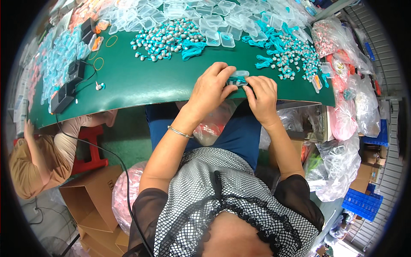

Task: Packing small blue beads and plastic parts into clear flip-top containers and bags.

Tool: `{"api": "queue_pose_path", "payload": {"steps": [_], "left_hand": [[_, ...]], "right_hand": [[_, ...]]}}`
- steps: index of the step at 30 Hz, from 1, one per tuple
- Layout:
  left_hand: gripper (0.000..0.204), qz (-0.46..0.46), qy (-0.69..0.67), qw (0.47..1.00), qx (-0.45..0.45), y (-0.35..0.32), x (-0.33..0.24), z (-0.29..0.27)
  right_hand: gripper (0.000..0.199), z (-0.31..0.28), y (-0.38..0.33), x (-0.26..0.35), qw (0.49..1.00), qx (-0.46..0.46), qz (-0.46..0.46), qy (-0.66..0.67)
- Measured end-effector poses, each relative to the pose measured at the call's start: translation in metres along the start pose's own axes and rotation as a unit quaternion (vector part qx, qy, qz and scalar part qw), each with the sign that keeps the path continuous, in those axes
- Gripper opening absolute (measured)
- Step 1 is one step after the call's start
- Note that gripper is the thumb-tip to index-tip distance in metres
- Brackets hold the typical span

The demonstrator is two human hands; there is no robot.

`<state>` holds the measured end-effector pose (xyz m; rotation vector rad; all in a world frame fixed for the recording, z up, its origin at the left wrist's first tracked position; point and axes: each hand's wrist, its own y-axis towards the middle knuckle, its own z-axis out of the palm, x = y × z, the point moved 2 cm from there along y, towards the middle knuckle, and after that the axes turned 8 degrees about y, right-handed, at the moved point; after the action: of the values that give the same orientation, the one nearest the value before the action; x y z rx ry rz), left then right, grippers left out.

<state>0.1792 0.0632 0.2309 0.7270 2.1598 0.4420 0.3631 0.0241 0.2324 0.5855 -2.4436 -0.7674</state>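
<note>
Left hand (210, 89) and right hand (263, 97): fingers pinched around small clear plastic case (243, 83), teal cord (236, 80) inside. Packing step, I reckon; next move wants cord tucked, clear lid (240, 73) lined up.

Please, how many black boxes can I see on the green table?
3. All are on the left part of the green table: the far box, the middle box and the near box, close to the front edge. Others may be hidden.

Top (195, 171) had black-and-white net pattern, black neck ruffle (207, 234) and black tie (217, 188). Sleeves (147, 214) were black, see-through. Trousers (242, 139) were dark blue. Left wrist (188, 116) wore thin silver bangle (180, 132).
</note>
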Motion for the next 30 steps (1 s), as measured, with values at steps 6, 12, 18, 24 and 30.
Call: {"api": "queue_pose_path", "payload": {"steps": [6, 12, 18, 24, 30], "left_hand": [[0.038, 0.035, 0.028, 0.999, 0.003, -0.001, -0.003, 0.001], [0.027, 0.072, 0.061, 0.995, -0.037, 0.0, -0.002, 0.002], [0.024, 0.065, 0.033, 0.997, -0.015, -0.002, 0.006, -0.017], [0.025, 0.073, 0.063, 0.995, -0.035, -0.017, 0.019, -0.045], [0.025, 0.06, 0.153, 0.986, -0.014, -0.023, 0.019, -0.068]], "right_hand": [[0.031, -0.001, -0.005, -0.002, 0.999, -0.011, -0.018, -0.034], [0.033, -0.001, 0.021, 0.003, 0.993, 0.041, 0.006, 0.112], [0.027, 0.01, 0.032, -0.002, 0.979, 0.091, -0.018, 0.181], [0.026, 0.021, 0.066, 0.01, 0.962, 0.19, -0.089, 0.175], [0.023, 0.053, 0.101, -0.024, 0.991, 0.03, -0.091, -0.089]]}}
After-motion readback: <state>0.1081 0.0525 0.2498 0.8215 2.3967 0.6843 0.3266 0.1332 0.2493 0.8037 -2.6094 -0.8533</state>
